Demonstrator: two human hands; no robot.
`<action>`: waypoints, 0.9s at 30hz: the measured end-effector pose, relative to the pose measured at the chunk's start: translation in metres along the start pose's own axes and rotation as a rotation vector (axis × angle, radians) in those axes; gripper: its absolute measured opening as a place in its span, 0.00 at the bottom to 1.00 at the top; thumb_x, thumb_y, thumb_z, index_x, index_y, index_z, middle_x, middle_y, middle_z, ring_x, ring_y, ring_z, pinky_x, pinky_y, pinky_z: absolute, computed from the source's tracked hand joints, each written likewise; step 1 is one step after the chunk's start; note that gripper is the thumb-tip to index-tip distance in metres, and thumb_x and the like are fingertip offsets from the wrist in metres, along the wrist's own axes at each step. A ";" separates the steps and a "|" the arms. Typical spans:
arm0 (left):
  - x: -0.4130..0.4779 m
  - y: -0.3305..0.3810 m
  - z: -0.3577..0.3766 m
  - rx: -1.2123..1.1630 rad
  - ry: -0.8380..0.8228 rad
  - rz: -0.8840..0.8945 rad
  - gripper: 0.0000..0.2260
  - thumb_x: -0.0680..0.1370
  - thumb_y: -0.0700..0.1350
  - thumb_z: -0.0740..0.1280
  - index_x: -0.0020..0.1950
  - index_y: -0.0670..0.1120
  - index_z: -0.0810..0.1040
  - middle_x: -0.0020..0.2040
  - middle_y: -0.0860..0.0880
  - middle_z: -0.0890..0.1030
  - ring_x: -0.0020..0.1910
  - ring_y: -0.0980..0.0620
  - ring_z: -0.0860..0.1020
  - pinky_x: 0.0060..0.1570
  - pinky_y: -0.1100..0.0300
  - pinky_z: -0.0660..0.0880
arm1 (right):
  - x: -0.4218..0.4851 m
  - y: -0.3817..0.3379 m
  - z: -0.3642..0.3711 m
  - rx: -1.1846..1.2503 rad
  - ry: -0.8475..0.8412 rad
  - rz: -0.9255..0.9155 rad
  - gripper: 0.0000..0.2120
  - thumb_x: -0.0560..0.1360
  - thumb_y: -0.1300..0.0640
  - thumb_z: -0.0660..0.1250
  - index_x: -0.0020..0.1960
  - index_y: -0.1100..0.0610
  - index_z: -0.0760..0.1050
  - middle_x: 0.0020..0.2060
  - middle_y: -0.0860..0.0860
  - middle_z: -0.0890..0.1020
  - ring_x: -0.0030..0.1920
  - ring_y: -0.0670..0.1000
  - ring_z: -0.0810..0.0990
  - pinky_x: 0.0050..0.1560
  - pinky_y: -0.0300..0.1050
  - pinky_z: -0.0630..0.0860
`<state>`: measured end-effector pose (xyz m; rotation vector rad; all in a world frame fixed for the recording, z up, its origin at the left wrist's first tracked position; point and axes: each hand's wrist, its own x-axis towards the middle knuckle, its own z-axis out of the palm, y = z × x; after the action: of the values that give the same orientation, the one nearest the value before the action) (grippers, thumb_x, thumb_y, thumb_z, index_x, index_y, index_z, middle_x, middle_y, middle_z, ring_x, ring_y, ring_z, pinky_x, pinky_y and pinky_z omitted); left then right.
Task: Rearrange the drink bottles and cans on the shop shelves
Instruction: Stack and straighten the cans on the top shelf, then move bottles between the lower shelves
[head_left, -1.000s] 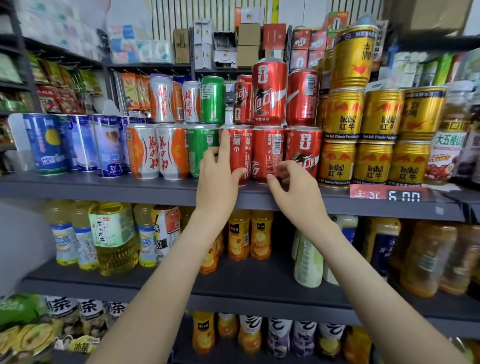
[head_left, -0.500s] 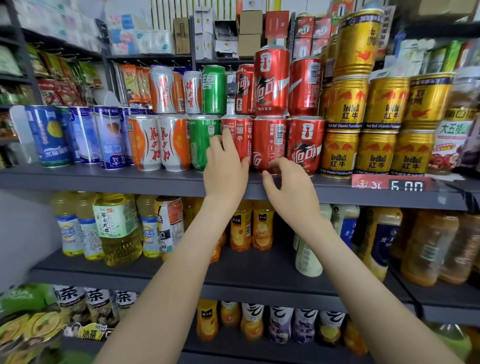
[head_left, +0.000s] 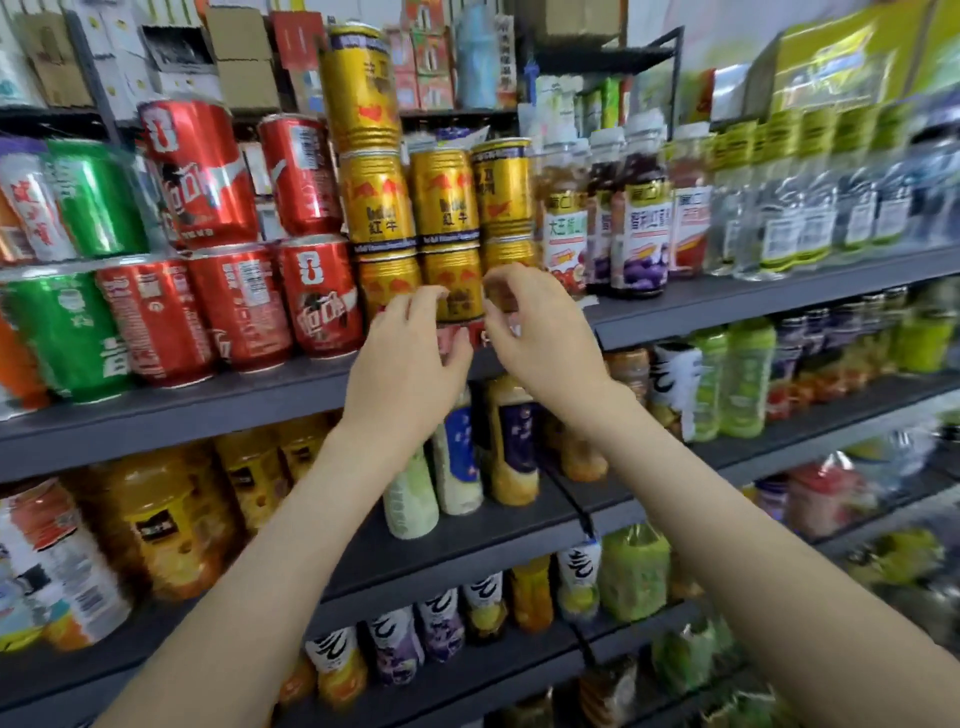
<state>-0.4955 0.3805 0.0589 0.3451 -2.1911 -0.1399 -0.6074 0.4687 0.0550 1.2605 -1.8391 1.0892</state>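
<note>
The middle gold can (head_left: 453, 291) stands in the bottom row on the shelf (head_left: 208, 410). The left hand (head_left: 408, 364) curls at its 9 o'clock and the right hand (head_left: 540, 332) at its 3 o'clock; blur hides whether either grips. Red cans (head_left: 322, 296) stand further toward 9 o'clock.

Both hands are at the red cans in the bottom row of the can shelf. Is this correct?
Not quite. In the head view, the left hand and the right hand are at the gold cans in that bottom row; the red cans stand further left, untouched.
</note>
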 end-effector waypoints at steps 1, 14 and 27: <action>0.005 0.017 0.009 0.000 -0.025 0.011 0.19 0.79 0.47 0.62 0.68 0.45 0.68 0.61 0.44 0.73 0.60 0.44 0.72 0.54 0.56 0.68 | -0.002 0.015 -0.015 -0.022 0.002 -0.002 0.12 0.78 0.59 0.61 0.59 0.62 0.73 0.50 0.57 0.79 0.53 0.55 0.75 0.50 0.50 0.72; 0.073 0.275 0.180 -0.076 -0.171 0.012 0.21 0.79 0.51 0.61 0.70 0.45 0.66 0.64 0.44 0.72 0.62 0.42 0.71 0.49 0.53 0.70 | -0.037 0.243 -0.221 -0.203 -0.017 0.043 0.14 0.77 0.58 0.63 0.61 0.62 0.71 0.52 0.57 0.78 0.55 0.57 0.74 0.51 0.48 0.70; 0.159 0.451 0.353 -0.089 -0.089 0.170 0.17 0.80 0.52 0.58 0.66 0.45 0.68 0.57 0.46 0.74 0.53 0.45 0.74 0.39 0.57 0.64 | -0.040 0.483 -0.338 -0.214 0.026 0.243 0.17 0.79 0.56 0.62 0.66 0.60 0.68 0.59 0.54 0.76 0.62 0.52 0.72 0.54 0.37 0.66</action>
<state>-0.9561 0.7561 0.0698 0.1037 -2.2825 -0.1611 -1.0312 0.8805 0.0399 0.9144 -2.0659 0.9954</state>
